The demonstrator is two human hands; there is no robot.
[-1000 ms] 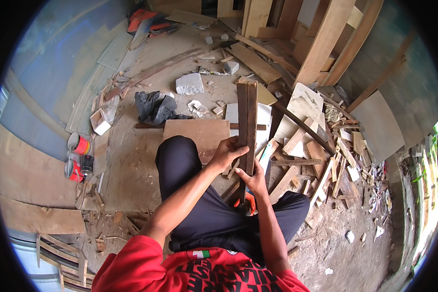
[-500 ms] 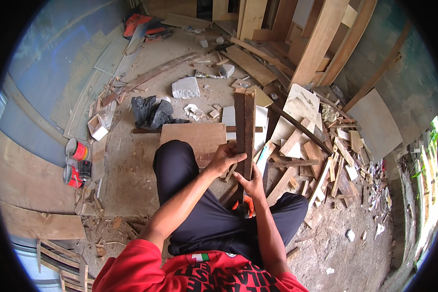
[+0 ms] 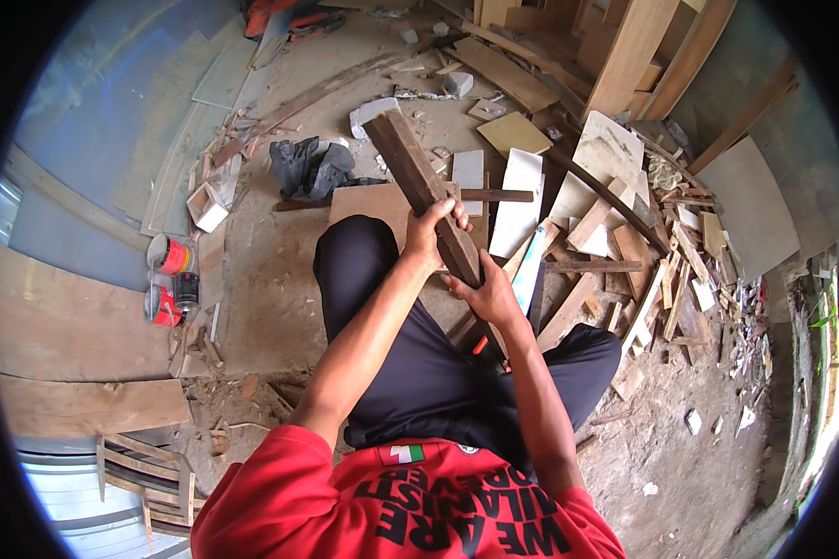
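A dark brown wooden beam [image 3: 410, 163] is held aslant over my lap, its far end tilted to the left. My left hand [image 3: 429, 235] is wrapped round its middle. Lower down, my right hand [image 3: 490, 294] grips the same beam, with the thumb along its side. The beam's near end reaches down between my legs. Beside it shows a small orange piece [image 3: 480, 345], mostly hidden, so its kind cannot be told. A flat wooden board [image 3: 354, 203] lies on the floor beyond my left knee, and a long white and blue strip [image 3: 531, 265] lies right of the beam.
Loose wood offcuts [image 3: 634, 252] are heaped on the right. A black plastic bag [image 3: 312, 168] and a pale concrete block [image 3: 373, 116] lie ahead. Red and black cans [image 3: 170, 254] stand at the left wall. Tall planks [image 3: 634, 61] lean at the far right.
The beam has turned from nearly upright to a slant, its far end swinging left. Both hands still hold it, and the left hand's fingers now wrap over it. The whole view has shifted.
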